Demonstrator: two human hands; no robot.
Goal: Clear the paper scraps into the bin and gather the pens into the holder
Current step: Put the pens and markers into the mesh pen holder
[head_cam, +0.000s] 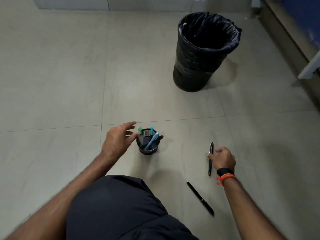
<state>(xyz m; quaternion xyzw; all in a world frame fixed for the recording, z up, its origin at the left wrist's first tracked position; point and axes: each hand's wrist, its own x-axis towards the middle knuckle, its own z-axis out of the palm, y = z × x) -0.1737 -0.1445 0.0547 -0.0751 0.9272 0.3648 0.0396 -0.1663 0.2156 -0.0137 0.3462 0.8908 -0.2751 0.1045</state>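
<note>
A black mesh pen holder (148, 149) stands on the floor with several pens in it, among them a green-capped marker (140, 131) and blue pens. My left hand (118, 142) hovers just left of the holder, fingers spread, holding nothing. My right hand (222, 159) pinches a black pen (210, 160) that lies on the floor to the right. A second black pen (200, 198) lies loose nearer me. A bin (204, 54) lined with a black bag stands far right. No paper scraps show on the floor.
Grey floor tiles spread out on all sides. My knee in dark shorts (121, 208) fills the lower middle. A wooden furniture edge (292, 42) and a white leg (310, 66) run along the right side. A wall base crosses the top.
</note>
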